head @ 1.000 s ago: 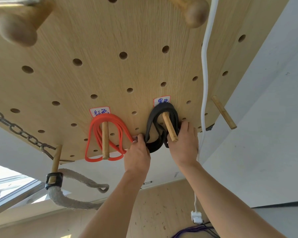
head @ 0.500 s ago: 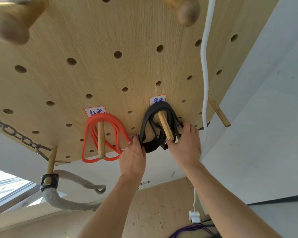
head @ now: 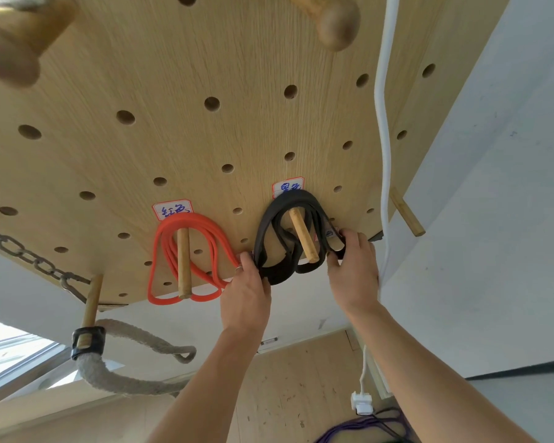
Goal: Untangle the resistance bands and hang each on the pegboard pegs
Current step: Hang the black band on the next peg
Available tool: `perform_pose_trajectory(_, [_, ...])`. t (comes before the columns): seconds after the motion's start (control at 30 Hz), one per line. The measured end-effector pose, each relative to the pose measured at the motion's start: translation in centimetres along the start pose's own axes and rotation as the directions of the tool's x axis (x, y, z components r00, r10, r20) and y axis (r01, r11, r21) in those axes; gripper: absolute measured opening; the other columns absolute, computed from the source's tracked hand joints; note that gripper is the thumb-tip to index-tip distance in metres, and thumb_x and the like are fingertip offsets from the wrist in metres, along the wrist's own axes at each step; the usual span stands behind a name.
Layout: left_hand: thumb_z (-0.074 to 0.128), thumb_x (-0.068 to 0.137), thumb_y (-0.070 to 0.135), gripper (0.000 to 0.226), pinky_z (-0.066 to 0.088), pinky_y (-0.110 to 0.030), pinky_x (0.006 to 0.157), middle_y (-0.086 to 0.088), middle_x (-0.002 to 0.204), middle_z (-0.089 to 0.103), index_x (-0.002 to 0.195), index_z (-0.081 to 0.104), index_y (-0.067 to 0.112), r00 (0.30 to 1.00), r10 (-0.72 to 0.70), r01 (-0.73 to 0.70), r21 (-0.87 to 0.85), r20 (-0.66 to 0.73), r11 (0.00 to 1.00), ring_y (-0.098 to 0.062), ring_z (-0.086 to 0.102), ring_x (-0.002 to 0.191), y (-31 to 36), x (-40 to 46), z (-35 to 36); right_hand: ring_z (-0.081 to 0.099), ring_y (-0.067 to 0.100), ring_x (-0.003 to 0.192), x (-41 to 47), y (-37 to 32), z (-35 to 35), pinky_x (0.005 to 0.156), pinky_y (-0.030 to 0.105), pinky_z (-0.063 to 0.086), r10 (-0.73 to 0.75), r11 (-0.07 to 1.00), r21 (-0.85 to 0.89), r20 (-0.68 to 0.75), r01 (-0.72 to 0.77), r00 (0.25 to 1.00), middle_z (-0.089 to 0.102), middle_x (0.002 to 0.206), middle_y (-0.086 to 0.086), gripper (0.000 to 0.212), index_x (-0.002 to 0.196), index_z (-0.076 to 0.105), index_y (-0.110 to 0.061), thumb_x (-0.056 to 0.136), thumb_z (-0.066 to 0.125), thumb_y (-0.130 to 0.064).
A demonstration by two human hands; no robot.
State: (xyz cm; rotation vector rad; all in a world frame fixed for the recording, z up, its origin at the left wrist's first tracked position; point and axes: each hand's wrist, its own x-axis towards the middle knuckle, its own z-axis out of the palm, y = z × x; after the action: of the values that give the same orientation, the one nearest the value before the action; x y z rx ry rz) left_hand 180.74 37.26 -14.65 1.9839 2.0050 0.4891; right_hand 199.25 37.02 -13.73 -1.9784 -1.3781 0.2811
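A black resistance band (head: 271,215) hangs in several loops over a wooden peg (head: 303,235) on the pegboard (head: 173,91), under a handwritten label. My left hand (head: 246,297) pinches the band's lower left loops. My right hand (head: 354,270) grips its right side, fingers curled round the strands. To the left, a red band (head: 160,247) hangs looped on its own peg (head: 183,262), below another label, and neither hand touches it.
A white cable (head: 385,123) runs down the board's right edge to a plug (head: 361,402). A bare peg (head: 406,215) sticks out at the right. A chain (head: 23,254) and a thick rope (head: 109,375) on a peg hang at lower left. Purple bands (head: 359,431) lie below.
My right hand slid from the peg's tip to the right side of the black band and took hold of the strands. My left hand stayed on the lower left loops.
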Motion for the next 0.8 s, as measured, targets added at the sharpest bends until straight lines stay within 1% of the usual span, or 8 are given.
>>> perform_pose_trajectory(0.07, [0.055, 0.103, 0.022, 0.042, 0.059, -0.034, 0.061, -0.007, 0.097, 0.067, 0.139, 0.037, 0.009, 1.0, 0.008, -0.008, 0.02, -0.003, 1.0, -0.023, 0.068, 0.073, 0.0, -0.3, 0.0, 0.053, 0.024, 0.113, 0.4, 0.1, -0.1, 0.091, 0.042, 0.055, 0.001, 1.0, -0.008, 0.006, -0.001, 1.0, 0.062, 0.117, 0.004, 0.028, 0.126, 0.061, -0.013, 0.099, 0.061, -0.01])
perform_pose_trajectory(0.17, [0.05, 0.105, 0.019, 0.043, 0.059, -0.034, 0.063, -0.008, 0.1, 0.068, 0.145, 0.037, 0.008, 1.0, 0.015, -0.015, 0.037, -0.001, 0.999, -0.025, 0.069, 0.077, 0.0, -0.2, 0.0, 0.057, 0.025, 0.105, 0.3, -0.1, 0.0, 0.084, 0.038, 0.053, -0.01, 0.999, 0.031, 0.011, 0.01, 1.0, 0.064, 0.11, 0.005, 0.023, 0.121, 0.065, -0.011, 0.101, 0.054, -0.007])
perform_pose_trajectory(0.3, [0.05, 0.105, 0.016, 0.037, 0.062, -0.036, 0.069, -0.008, 0.103, 0.07, 0.141, 0.045, 0.01, 1.0, 0.017, -0.018, 0.025, 0.0, 1.0, -0.025, 0.071, 0.079, 0.1, 0.2, 0.0, 0.06, 0.022, 0.099, 0.1, 0.1, 0.3, 0.08, 0.034, 0.054, -0.017, 0.997, 0.075, -0.023, 0.018, 1.0, 0.067, 0.106, 0.002, 0.022, 0.12, 0.066, -0.012, 0.101, 0.056, -0.007])
perform_pose_trajectory(0.4, [0.05, 0.105, 0.015, 0.039, 0.062, -0.037, 0.069, -0.008, 0.104, 0.07, 0.142, 0.044, 0.01, 1.0, 0.019, -0.019, 0.006, -0.007, 1.0, -0.026, 0.07, 0.079, 0.1, 0.2, 0.0, 0.062, 0.022, 0.097, 0.0, 0.1, 0.3, 0.081, 0.035, 0.056, -0.013, 0.995, 0.1, -0.06, 0.019, 0.998, 0.068, 0.104, 0.002, 0.021, 0.118, 0.066, -0.011, 0.101, 0.055, -0.008])
perform_pose_trajectory(0.53, [0.049, 0.105, 0.015, 0.041, 0.061, -0.036, 0.068, -0.009, 0.105, 0.069, 0.144, 0.04, 0.009, 1.0, 0.005, -0.005, 0.01, 0.001, 1.0, -0.025, 0.07, 0.079, 0.2, 0.1, 0.0, 0.063, 0.021, 0.097, 0.1, -0.6, 0.4, 0.082, 0.033, 0.056, -0.013, 0.987, 0.157, -0.106, 0.03, 0.994, 0.069, 0.104, 0.003, 0.02, 0.119, 0.066, -0.012, 0.102, 0.055, -0.009])
perform_pose_trajectory(0.6, [0.049, 0.105, 0.016, 0.044, 0.061, -0.035, 0.068, -0.009, 0.108, 0.068, 0.147, 0.037, 0.009, 1.0, 0.0, 0.0, 0.018, 0.009, 1.0, -0.025, 0.069, 0.081, 0.2, 0.0, -0.1, 0.062, 0.022, 0.097, 0.3, -1.1, 0.6, 0.082, 0.035, 0.057, -0.037, 0.992, 0.121, -0.087, 0.048, 0.996, 0.068, 0.103, 0.003, 0.019, 0.117, 0.066, -0.012, 0.102, 0.055, -0.008])
perform_pose_trajectory(0.67, [0.049, 0.105, 0.017, 0.046, 0.061, -0.036, 0.07, -0.01, 0.111, 0.068, 0.149, 0.035, 0.009, 1.0, 0.003, -0.003, 0.022, 0.014, 1.0, -0.026, 0.07, 0.084, 0.1, 0.0, -0.1, 0.06, 0.023, 0.098, 0.5, -1.3, 1.0, 0.08, 0.037, 0.057, -0.06, 0.997, 0.048, -0.061, 0.063, 0.996, 0.066, 0.103, 0.004, 0.017, 0.115, 0.065, -0.011, 0.102, 0.054, -0.007])
perform_pose_trajectory(0.8, [0.046, 0.107, 0.018, 0.046, 0.06, -0.035, 0.068, -0.01, 0.111, 0.067, 0.15, 0.033, 0.009, 1.0, 0.0, -0.001, 0.046, 0.022, 0.999, -0.027, 0.07, 0.084, 0.2, 0.0, -0.3, 0.058, 0.024, 0.095, 0.8, -1.3, 1.2, 0.074, 0.031, 0.049, -0.074, 0.997, 0.005, -0.059, 0.075, 0.995, 0.064, 0.104, 0.006, 0.018, 0.114, 0.065, -0.008, 0.101, 0.054, -0.004])
